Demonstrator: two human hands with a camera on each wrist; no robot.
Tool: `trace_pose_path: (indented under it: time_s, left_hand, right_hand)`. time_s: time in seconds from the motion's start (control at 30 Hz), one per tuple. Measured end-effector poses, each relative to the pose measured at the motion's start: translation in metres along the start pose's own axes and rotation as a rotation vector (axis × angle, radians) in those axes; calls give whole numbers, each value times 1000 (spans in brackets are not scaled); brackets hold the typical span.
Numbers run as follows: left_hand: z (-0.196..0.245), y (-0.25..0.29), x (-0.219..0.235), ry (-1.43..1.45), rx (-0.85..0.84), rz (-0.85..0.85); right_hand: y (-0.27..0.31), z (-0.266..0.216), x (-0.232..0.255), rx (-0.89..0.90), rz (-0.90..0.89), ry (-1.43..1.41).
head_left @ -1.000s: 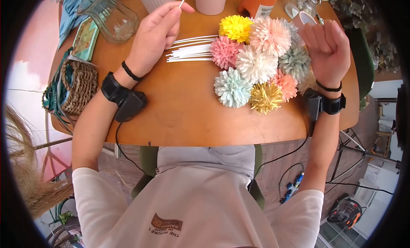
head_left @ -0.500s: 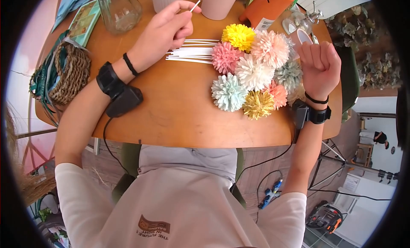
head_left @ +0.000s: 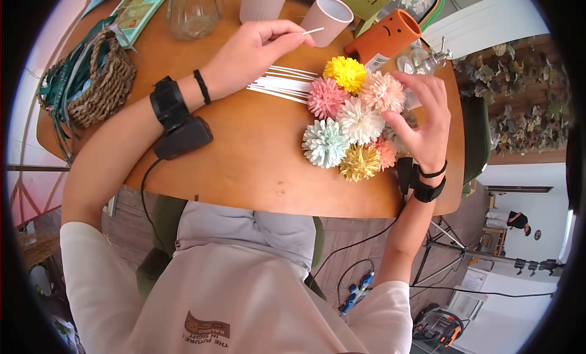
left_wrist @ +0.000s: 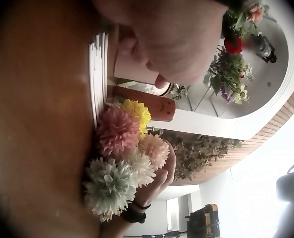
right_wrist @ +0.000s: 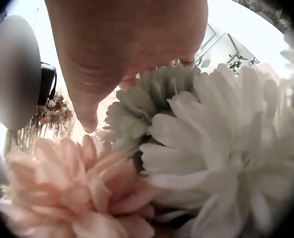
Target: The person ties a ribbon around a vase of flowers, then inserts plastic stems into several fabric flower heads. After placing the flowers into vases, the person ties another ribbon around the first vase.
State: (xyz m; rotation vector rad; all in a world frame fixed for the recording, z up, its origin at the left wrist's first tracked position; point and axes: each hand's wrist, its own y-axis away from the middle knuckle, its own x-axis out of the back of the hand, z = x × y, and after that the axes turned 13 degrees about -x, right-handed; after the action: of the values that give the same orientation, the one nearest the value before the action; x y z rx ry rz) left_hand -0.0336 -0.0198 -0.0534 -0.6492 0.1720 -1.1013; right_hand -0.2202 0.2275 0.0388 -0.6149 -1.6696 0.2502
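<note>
In the head view my left hand (head_left: 247, 58) pinches a thin white stick (head_left: 314, 31) between thumb and fingertips, above the table. Below it lie several white sticks (head_left: 284, 85), their right ends beside the flower heads. My right hand (head_left: 428, 122) is at the cluster's right side, thumb and fingers spread around the pale pink flower (head_left: 383, 92); contact cannot be told. White (head_left: 360, 120), yellow (head_left: 345, 74), deeper pink (head_left: 326, 98), pale blue-green (head_left: 325, 143) and gold (head_left: 360, 162) flowers lie close together. The right wrist view shows my right hand (right_wrist: 132, 44) over a grey-green flower (right_wrist: 149, 96).
Behind the flowers stand a pale cup (head_left: 327, 21), an orange pot with a frowning face (head_left: 386, 36) and a glass bottle (head_left: 418, 60). At the left are a woven basket (head_left: 104, 88), a glass jar (head_left: 195, 15) and a green-edged booklet (head_left: 137, 12).
My right hand has gone from curled fingers to spread ones and moved left over the flowers. My left hand still pinches its stick. The head view has shifted, showing more of the table's far side.
</note>
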Motion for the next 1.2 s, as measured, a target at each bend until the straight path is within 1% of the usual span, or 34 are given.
trace_pose_path:
  time_s: [0.07,0.13,0.2,0.3,0.37,0.4,0.5,0.53,0.57,0.63,0.67,0.7,0.77,0.8,0.83,0.9,0.93,1.03,1.07,1.13,1.17,1.2]
  left_hand:
    - [-11,-1,-3,-27,-118,34]
    - [-13,-1,-4,-34,-146,29]
    - [-5,0,-3,-24,-88,-7]
    - [-1,0,-5,-17,-74,-19]
    - [0,0,-4,-22,-80,-23]
    - [-2,0,-5,-30,-105,-16]
    - [-15,0,-9,-61,-214,27]
    - [-15,-1,-11,-67,-245,46]
    - [-14,0,-14,-63,-251,67]
    - [-6,3,-17,-16,-204,78]
    - [2,5,-17,27,-150,67]
    - [8,7,-17,69,-96,55]
    - [7,7,-17,26,-132,54]
    - [3,6,-17,14,-157,59]
    - [1,8,-17,2,-176,60]
    - [6,9,-18,81,-117,50]
    - [9,9,-17,120,-92,50]
    - [21,10,-17,55,-137,60]
    - [20,9,-19,60,-192,94]
    - [19,11,-25,76,-288,155]
    - [20,13,-27,66,-305,150]
    - [22,15,-28,59,-320,144]
  right_hand:
    - [0,-4,-4,-19,-3,-10]
    - [1,-3,-6,-47,-6,-28]
    - [4,4,-10,-76,-9,-54]
    - [4,6,-10,-83,15,-100]
    - [6,9,-11,-171,38,-197]
    - [9,10,-12,-219,47,-247]
    - [11,17,-18,-358,164,-433]
    - [11,22,-19,-347,186,-497]
    - [10,22,-17,-382,214,-597]
    - [8,17,-14,-448,271,-799]
    - [9,30,-13,-457,253,-855]
    - [7,31,-12,-459,227,-964]
    - [0,22,-10,-463,168,-1182]
    - [-2,32,-12,-468,111,-1146]
    - [-7,27,-14,-487,67,-1241]
    - [-20,5,-11,-533,-21,-1433]
    - [-27,-4,-10,-507,-86,-1390]
    - [-34,-8,-15,-392,-180,-1386]
    - [-30,-11,-21,-457,-85,-1422]
    - [-18,-12,-25,-496,-135,-1338]
    - [-11,-12,-25,-521,-159,-1293]
    - [-6,-15,-26,-581,-126,-1249]
